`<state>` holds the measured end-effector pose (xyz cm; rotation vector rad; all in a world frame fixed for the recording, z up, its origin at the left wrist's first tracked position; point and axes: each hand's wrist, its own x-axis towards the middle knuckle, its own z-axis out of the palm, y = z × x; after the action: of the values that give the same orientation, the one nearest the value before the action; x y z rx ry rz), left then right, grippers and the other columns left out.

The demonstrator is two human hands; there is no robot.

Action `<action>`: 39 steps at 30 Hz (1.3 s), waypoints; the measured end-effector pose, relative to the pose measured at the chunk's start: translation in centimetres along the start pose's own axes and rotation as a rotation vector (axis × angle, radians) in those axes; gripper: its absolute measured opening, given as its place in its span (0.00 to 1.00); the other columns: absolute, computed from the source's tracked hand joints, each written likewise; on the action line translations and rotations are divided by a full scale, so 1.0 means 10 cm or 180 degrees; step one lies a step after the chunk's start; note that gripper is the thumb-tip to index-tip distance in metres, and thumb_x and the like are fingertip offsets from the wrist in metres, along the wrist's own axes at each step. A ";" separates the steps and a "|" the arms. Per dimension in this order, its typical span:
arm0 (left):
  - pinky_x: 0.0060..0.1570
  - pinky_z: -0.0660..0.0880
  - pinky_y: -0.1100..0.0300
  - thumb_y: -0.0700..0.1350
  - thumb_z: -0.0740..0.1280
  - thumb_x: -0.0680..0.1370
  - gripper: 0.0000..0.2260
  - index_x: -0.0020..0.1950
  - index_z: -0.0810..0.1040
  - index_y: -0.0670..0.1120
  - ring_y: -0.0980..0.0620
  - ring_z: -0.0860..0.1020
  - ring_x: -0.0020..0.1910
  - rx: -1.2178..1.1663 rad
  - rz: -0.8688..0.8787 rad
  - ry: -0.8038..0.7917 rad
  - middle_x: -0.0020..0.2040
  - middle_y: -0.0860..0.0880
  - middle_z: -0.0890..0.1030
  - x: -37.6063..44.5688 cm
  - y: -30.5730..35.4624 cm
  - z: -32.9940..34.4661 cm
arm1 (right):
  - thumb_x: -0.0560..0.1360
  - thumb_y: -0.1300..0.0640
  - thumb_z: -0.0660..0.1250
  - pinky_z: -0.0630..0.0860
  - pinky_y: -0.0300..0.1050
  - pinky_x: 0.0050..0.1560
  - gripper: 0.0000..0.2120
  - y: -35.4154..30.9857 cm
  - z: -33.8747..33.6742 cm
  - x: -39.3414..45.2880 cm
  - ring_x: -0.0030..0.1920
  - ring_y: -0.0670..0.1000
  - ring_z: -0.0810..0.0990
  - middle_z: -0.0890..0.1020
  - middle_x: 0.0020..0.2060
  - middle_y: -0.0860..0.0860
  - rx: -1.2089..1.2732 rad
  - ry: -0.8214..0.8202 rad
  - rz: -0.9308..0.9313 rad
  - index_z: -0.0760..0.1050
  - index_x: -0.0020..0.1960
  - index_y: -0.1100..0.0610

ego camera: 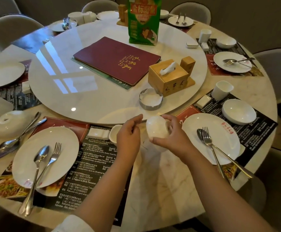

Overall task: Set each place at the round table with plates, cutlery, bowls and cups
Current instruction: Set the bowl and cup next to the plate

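Nearest, on the round marble table (169,190), the right hand (171,138) grips a small white bowl (157,128) tipped on its side just above the table edge, fingers wrapped around it, while the left hand (128,139) hovers beside it, loosely curled and empty. Either side lie white plates, the left plate (61,148) and the right plate (220,131), each carrying a fork and spoon. Beyond, the lazy Susan (69,91) holds a maroon menu (116,59), a wooden tissue box (169,77) and a green carton (143,20).
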<state>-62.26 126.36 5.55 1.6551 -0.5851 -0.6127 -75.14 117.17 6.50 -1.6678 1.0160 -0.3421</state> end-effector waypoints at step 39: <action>0.49 0.82 0.51 0.45 0.71 0.76 0.10 0.57 0.83 0.47 0.51 0.82 0.48 0.0503 -0.0837 0.0502 0.51 0.49 0.84 -0.67 -0.71 -1.90 | 0.82 0.59 0.55 0.80 0.46 0.32 0.11 -0.13 1.85 -0.75 0.35 0.55 0.81 0.79 0.53 0.54 0.0452 0.0597 0.0944 0.74 0.57 0.50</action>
<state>-53.92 145.68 1.80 1.9278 -0.3094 -0.6301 -66.51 134.90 2.97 -1.3525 1.3285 -0.3685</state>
